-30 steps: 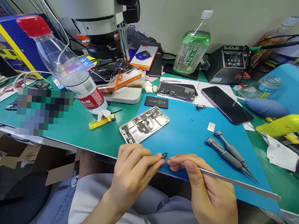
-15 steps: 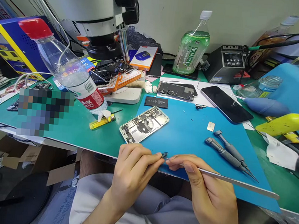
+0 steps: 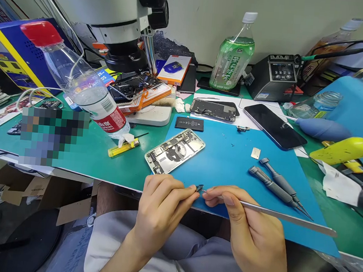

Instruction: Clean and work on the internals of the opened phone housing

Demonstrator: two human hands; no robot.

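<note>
Between the fingertips of my left hand [image 3: 162, 210] is a small dark part [image 3: 199, 188], too small to make out fully. My right hand [image 3: 249, 231] is closed round a long thin metal tool, perhaps tweezers [image 3: 288, 217], whose tip meets the dark part. Both hands are above the front edge of the blue mat [image 3: 224, 156]. Just beyond my left hand lies an opened phone housing [image 3: 175, 151] with its inside showing. A black phone battery [image 3: 189, 124] rests behind the housing. Two grey screwdrivers [image 3: 274, 186] lie to the right, close to a small metal plate [image 3: 256, 153].
A tilted water bottle [image 3: 104, 112] and a yellow lighter [image 3: 123, 148] are at left, under the microscope [image 3: 124, 21]. Behind the mat lie a detached screen assembly [image 3: 214, 109] and a black phone [image 3: 276, 126]. A blue air blower [image 3: 325, 127] and yellow bottle [image 3: 348, 150] stand right.
The metal tool's rear end has shifted slightly left and up with a small turn of my right hand. My left hand has stayed in place.
</note>
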